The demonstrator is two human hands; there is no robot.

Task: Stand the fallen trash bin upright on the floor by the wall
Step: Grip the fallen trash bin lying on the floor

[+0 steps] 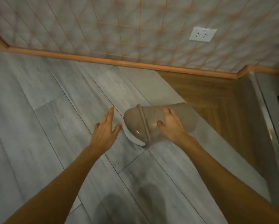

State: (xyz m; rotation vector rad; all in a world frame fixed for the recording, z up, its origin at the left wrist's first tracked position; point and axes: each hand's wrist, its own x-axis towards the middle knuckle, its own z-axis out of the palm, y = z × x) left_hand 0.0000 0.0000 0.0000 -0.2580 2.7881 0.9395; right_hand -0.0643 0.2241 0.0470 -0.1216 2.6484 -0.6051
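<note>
Resting on the fallen taupe plastic trash bin (159,122), my right hand (171,125) wraps its side on the grey plank floor (38,102), well short of the wall; my left hand (105,128) hovers spread, empty. A one-handed lift, I judge, could let it roll.

Grey plank floor (38,110), tiled wall (87,21) w/ orange grout, orange skirting (103,59) along its base, white socket (202,35) upper rt, brown wood panel (216,94) rt, dim light
</note>
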